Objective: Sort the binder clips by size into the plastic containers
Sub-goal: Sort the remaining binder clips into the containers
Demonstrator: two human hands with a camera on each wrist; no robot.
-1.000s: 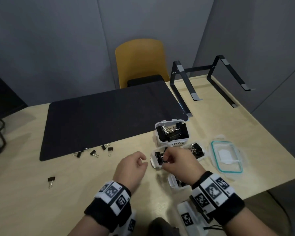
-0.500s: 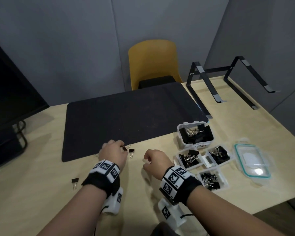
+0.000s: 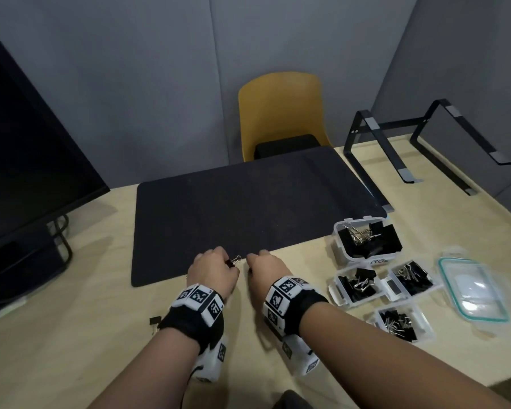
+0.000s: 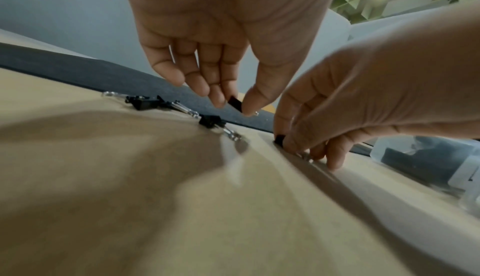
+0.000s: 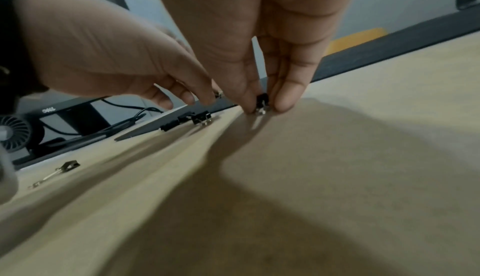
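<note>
Hands (image 3: 213, 273) shifted left — wooden desk (image 3: 71, 335).

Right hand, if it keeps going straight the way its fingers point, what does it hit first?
The right hand points away from the person, fingertips pinching a small binder clip at the black desk mat. Straight on it likely meets that mat's near edge first; depth is unclear.

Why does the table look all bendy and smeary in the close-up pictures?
Left wrist view: the very wide lens curves the table, its near part is blurred, and hand shadows darken it. Right wrist view: the same streaky blur and a big shadow under the right hand. Head view: sharper, with glare on the lid.
</note>
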